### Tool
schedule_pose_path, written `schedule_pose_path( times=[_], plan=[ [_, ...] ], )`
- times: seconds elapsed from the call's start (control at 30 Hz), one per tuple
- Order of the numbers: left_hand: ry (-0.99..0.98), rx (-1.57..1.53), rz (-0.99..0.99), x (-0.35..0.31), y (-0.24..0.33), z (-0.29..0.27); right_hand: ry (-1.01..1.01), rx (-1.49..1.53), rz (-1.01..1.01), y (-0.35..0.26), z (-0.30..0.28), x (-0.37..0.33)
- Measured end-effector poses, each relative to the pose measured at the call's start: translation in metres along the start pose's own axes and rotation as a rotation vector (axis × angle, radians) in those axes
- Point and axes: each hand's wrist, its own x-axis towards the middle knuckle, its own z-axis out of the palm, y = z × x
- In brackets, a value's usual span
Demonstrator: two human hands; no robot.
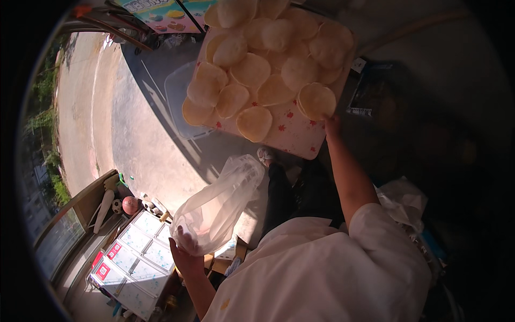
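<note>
- The left hand (189, 254) over there grasps a clear plastic bag (221, 203) by one end.
- Thin, pale rounds (250, 70) lie overlapping on the patterned table (296, 140).
- The right hand (332, 127) pinches one round (316, 100) at its edge.

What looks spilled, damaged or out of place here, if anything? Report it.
One small oddity: a yellowish-orange spot on the white shirt, near the picture's lower edge; stain or print, I can't tell. The pale round discs overlap loosely on the pink tabletop, none visibly fallen.
</note>
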Motion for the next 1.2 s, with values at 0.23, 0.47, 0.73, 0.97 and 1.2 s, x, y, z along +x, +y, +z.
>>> schedule_pose_path(
  times=[0.23, 0.47, 0.73, 0.97, 1.2],
  plan=[
    [0.122, -0.004, 0.015, 0.000, -0.011, 0.010, -0.233, 0.031, 0.203, 0.024, -0.045, -0.005],
    [0.099, -0.016, 0.016, -0.001, -0.022, 0.016, -0.426, -0.025, 0.327, -0.011, -0.096, -0.035],
    [-0.146, 0.082, 0.092, -0.013, -0.028, 0.057, -1.160, -0.084, 0.447, -0.150, -0.076, -0.147],
    [-0.232, 0.327, 0.022, -0.034, -0.043, 0.103, -1.662, -0.373, 0.587, -0.137, 0.047, -0.238],
    [-0.172, 0.351, 0.189, -0.053, -0.041, 0.098, -0.940, -0.671, -0.911, -0.103, 0.087, -0.289]
  ],
)
